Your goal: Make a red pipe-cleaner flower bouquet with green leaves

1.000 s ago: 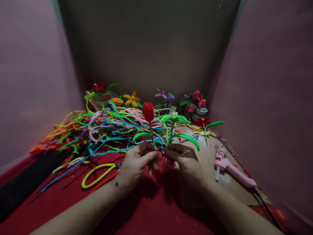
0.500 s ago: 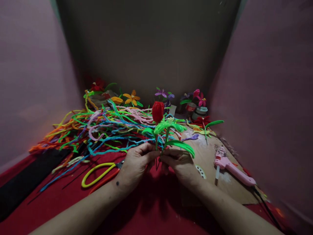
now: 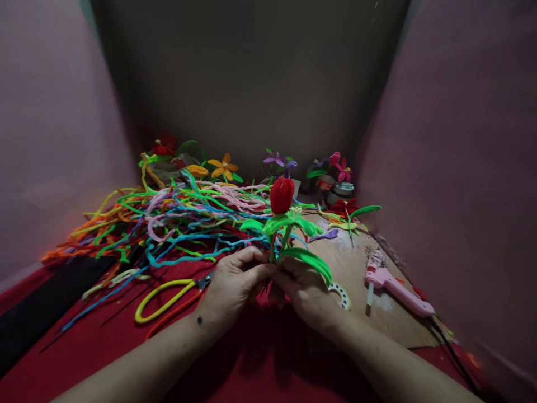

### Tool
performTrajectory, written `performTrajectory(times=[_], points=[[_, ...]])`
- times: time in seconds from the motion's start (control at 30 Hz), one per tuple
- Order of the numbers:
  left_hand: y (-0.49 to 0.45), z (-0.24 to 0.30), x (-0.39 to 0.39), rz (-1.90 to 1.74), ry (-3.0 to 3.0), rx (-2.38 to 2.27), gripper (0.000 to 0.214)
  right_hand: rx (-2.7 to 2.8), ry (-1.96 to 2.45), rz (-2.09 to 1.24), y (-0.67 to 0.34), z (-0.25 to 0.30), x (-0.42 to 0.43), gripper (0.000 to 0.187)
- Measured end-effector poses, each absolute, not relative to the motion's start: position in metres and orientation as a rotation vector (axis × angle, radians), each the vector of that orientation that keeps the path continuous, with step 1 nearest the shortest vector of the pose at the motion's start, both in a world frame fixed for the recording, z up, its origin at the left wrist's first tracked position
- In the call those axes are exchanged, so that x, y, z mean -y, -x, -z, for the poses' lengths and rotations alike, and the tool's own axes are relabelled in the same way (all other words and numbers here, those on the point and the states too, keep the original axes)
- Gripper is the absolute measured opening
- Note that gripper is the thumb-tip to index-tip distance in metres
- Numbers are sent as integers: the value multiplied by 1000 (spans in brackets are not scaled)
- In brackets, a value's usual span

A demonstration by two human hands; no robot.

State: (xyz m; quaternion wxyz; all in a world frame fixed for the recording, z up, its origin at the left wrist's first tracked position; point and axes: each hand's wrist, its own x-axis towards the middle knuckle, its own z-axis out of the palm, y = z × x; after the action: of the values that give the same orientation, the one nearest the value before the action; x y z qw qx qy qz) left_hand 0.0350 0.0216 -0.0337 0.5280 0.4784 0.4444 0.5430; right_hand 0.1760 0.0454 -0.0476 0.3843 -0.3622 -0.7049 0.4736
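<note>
Head view, both hands low in the centre of frame. Left hand [image 3: 235,282] and right hand [image 3: 308,294] meet fingertip to fingertip. Thumbs and forefingers are pinched tight on the bottom of the stem of a pipe-cleaner flower [image 3: 280,224]. I see no gap in either grip; the other fingers curl under.

The flower stands upright just above the knuckles, centre frame. Red bud [image 3: 281,195] on top, green leaves [image 3: 308,258] fanned below it, one long leaf drooping over the right hand.

Handling, my read: very light, fuzzy, wire-cored, so it bends where pressed and takes a set. The bud and leaves would crush or splay under a squeeze. The hold belongs low on the bare stem, where the fingers are now. The fuzz gives friction, so slipping looks unlikely.

Around:
- Loose pile of coloured pipe cleaners [image 3: 176,218] left of centre.
- Yellow-handled scissors [image 3: 165,294] on the red cloth [image 3: 104,347], just left of the left hand.
- Pink glue gun [image 3: 394,285] lying on a cardboard sheet [image 3: 356,257] at right, well apart from the right hand.
- White crescent scrap [image 3: 342,292] just beside the right hand.
- Finished flowers [image 3: 222,166] along the back wall.
</note>
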Motion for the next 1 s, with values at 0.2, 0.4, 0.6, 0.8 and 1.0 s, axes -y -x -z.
performTrajectory(times=[0.2, 0.4, 0.6, 0.8, 1.0], points=[[-33, 32, -20, -1290, -1269, -1154, 11, 1801, 823, -1086, -175, 43, -46, 15], [-34, 29, -19, -1382, -1245, -1234, 17, 1734, 877, -1265, -169, 46, -45, 19], [-27, 19, -24, -1494, -1089, -1251, 17, 2103, 1570, -739, -213, 16, -93, 13], [-29, 20, -24, -1481, -957, -1223, 17, 1855, 2215, -299, -289, -5, -182, 19], [-29, 21, -21, -1438, -987, -1214, 15, 1769, 2454, -285, -301, 19, -211, 30]])
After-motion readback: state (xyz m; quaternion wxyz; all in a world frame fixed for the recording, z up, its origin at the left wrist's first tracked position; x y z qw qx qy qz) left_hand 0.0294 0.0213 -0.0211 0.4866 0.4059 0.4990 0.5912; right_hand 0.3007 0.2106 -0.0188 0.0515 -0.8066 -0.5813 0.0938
